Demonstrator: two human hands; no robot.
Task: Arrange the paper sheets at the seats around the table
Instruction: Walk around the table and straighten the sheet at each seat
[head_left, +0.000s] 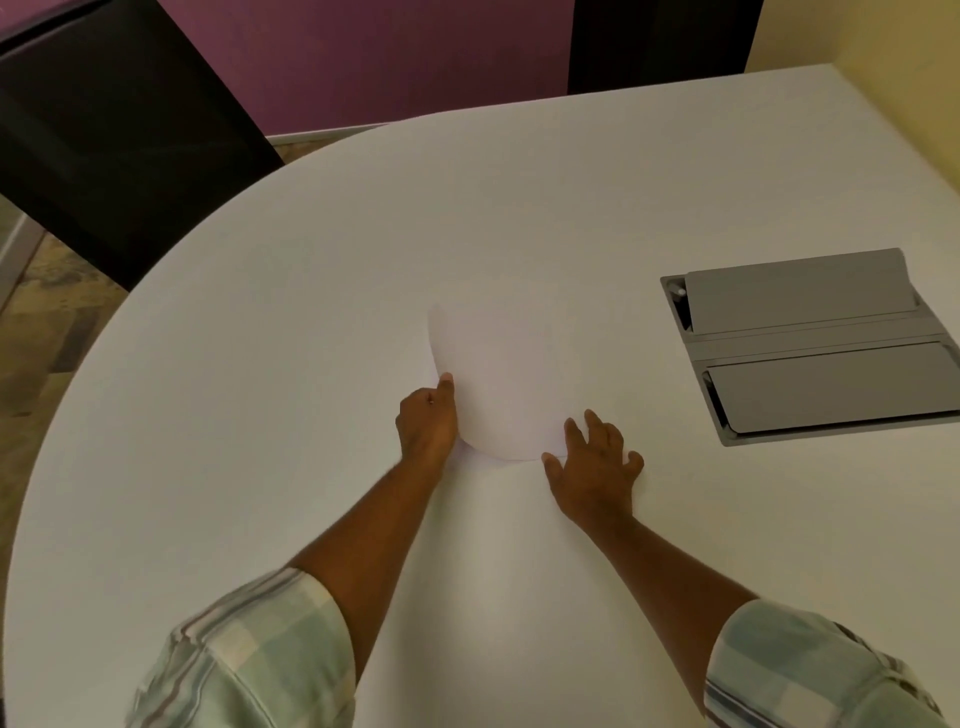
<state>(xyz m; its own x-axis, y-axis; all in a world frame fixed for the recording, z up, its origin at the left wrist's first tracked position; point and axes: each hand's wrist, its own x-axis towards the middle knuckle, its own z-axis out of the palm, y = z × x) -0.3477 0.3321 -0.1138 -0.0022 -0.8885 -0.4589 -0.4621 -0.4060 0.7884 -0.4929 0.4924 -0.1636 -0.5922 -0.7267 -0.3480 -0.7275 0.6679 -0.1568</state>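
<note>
The left hand (427, 423) grips the near-left edge of the paper sheet (498, 384), thumb on top and the remaining fingers curled out of sight, seemingly under the edge, while the right hand (597, 462) rests flat and spread on the tabletop (311, 312), grasping nothing, its forefinger tip just touching the sheet's near-right corner. The sheet lies directly beyond both hands, near the middle of the tabletop; its left edge curves upward where the left hand lifts it, and the right part fades into the white surface, so its exact outline is hard to trace. Its long axis seems to run away from the person, tilted slightly leftward — though the bowing makes that a judgement only. The left hand, already holding it, is the hand to carry or slide it; the right looks placed to steady the corner. Whether this is one sheet or a thin stack cannot be told. To the right of the sheet and well apart from it, a grey hatch (810, 348) is set into the tabletop, both its flaps raised a little. Beyond the sheet to the left, past the rounded table edge, stands a black chair (114, 140) — probably one of the seats to be served — against a purple wall (389, 57).
</note>
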